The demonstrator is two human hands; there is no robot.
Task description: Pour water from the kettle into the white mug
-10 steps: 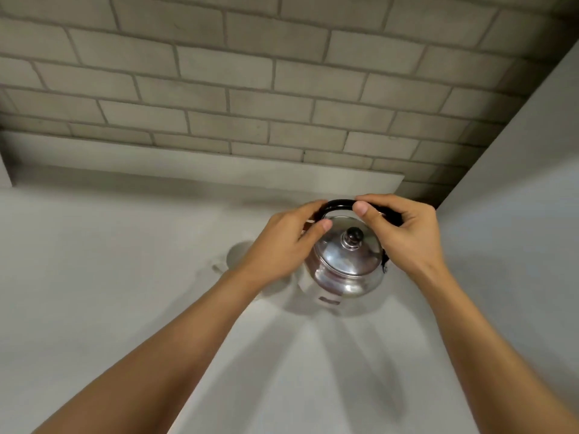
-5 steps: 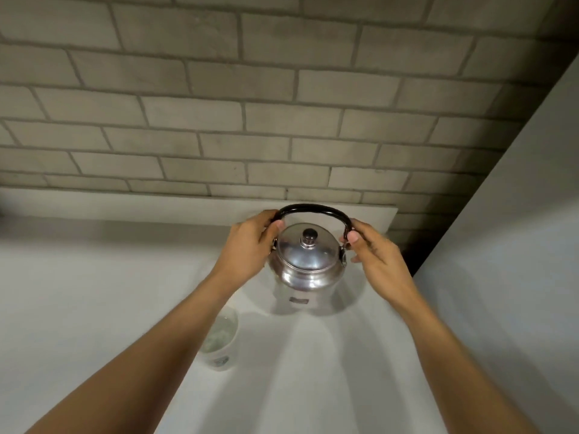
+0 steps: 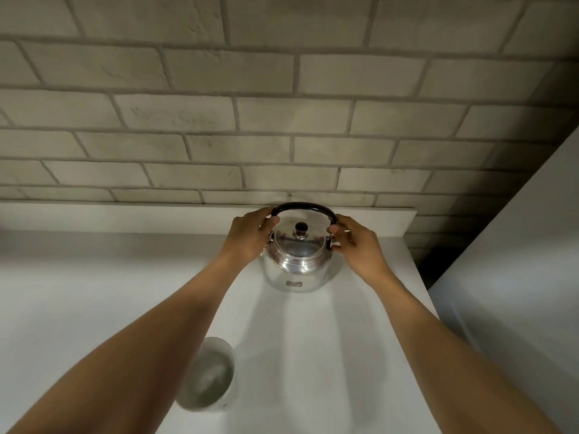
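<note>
Both forearms are bare and extend forward from the lower corners of the head view, converging toward the centre. Left hand (image 3: 247, 236): wrist straight, palm turned inward, fingers (image 3: 272, 221) curled with the thumb forward. Right hand (image 3: 360, 249): wrist slightly bent, palm turned inward facing the left, fingers (image 3: 334, 229) curled. Both hands sit level, apart from each other, at matching height. Neither hand is closed into a fist.

I read dim, even overhead lighting. Forearm shadows fan across the counter (image 3: 313, 355). Glare streaks the kettle (image 3: 296, 261). Brick wall (image 3: 282, 120) lines bow toward the edges; the right corner darkens.
</note>
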